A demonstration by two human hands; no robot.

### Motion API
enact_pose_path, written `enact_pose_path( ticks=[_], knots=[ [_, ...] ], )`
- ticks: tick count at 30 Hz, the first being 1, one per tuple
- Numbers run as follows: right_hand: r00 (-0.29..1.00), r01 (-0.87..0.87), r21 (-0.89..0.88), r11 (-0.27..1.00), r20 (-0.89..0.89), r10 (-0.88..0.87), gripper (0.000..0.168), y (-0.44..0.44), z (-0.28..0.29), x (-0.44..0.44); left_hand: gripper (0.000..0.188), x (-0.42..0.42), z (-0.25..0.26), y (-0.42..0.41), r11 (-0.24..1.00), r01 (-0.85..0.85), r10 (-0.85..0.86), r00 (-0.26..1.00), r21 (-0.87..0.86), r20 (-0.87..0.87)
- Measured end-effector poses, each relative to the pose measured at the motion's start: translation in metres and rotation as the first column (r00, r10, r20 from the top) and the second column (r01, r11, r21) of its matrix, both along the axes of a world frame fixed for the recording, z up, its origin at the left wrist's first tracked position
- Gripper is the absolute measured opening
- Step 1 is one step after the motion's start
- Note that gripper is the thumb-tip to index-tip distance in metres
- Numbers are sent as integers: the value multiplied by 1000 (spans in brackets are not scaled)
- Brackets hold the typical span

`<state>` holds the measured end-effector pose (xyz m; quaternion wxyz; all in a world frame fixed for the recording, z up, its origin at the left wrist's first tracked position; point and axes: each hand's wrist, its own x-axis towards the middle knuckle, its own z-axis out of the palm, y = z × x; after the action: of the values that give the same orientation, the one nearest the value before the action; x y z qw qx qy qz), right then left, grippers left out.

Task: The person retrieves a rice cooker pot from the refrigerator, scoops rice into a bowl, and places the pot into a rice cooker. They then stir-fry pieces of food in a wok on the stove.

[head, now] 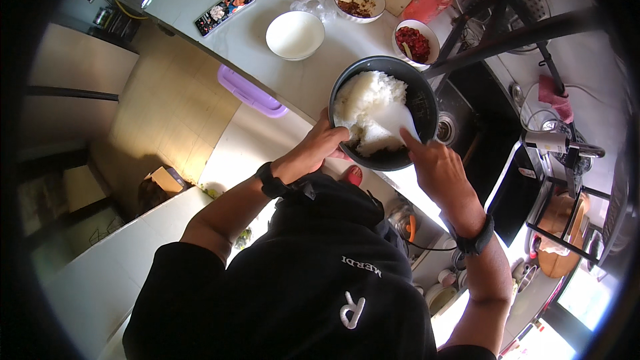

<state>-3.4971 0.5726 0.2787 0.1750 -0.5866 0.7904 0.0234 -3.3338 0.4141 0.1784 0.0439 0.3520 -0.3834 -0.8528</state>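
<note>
My left hand (322, 142) grips the near left rim of a dark rice cooker inner pot (424, 102). Cooked white rice (367, 92) is heaped toward the pot's left side, and dark inner wall shows on the right. In my right hand (440, 170) is a white rice paddle (395, 120), its blade against the rice; its handle is mostly hidden by the fingers. Beyond the pot, on the counter, stands a white bowl (295, 35) with no food visible in it.
A bowl of chopped red chili (413, 44) and a bowl with brown seasoning (356, 2) stand behind the pot. A phone (225, 11) lies on the counter (240, 50). At right are a black sink (492, 160), its faucet (555, 142) and a black rack bar (515, 35).
</note>
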Motion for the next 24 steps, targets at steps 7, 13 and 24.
enact_pose_path(
  ticks=[7, 13, 24],
  knots=[
    [965, 252, -138, 958, -33, -259, 55, 40, -16, 1, 60, 0, 7, 0, 998, 52, -51, 999, -41, 9],
    [963, 261, -379, 888, 32, -269, 63, 59, -45, 18, 52, 1, -3, -10, 979, 203, -203, 978, 2, 43],
    [343, 755, 5, 655, 849, -402, 44, -13, 15, 27, 57, 10, -8, -16, 968, 220, -216, 975, 119, -46]
  ],
)
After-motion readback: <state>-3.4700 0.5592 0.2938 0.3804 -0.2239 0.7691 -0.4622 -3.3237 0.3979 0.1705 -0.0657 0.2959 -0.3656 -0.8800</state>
